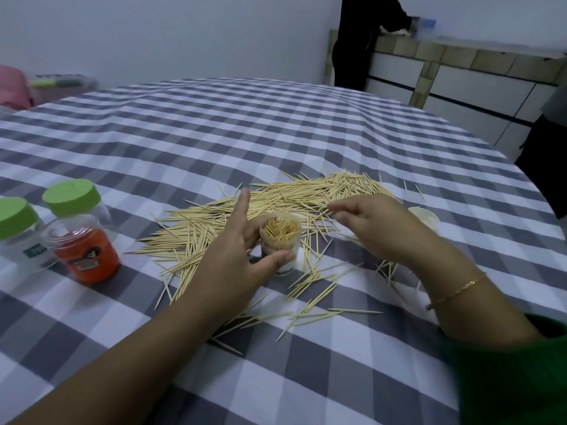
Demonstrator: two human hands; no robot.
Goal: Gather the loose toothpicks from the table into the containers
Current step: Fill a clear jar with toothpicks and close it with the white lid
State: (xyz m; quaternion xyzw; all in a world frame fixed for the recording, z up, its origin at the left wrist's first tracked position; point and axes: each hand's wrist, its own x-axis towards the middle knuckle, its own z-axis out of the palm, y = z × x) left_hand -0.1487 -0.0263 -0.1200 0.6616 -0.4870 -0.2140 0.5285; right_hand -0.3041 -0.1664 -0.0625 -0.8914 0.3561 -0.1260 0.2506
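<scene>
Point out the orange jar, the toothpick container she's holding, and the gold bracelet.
orange jar (87, 256), head view, front of its orange body.
toothpick container (279, 230), head view, toothpicks at its open mouth.
gold bracelet (457, 291), head view, chain across the right wrist.

You've got a grey-and-white checked tablecloth (214, 124) over the whole table. Far left edge: sth pink (10, 87), w/ a green marker (56, 83) lying just beside it on a clear item, too blurred to ID. Back right: a tiled counter (460, 75) w/ white panels runs along the white wall (168, 32). A person in dark clothes (362, 41) stands at the counter's left end, arm resting on top near sth blue (426, 23). Right edge: part of a 2nd person (549, 154), dark lower garment, close to the table's rim.
</scene>
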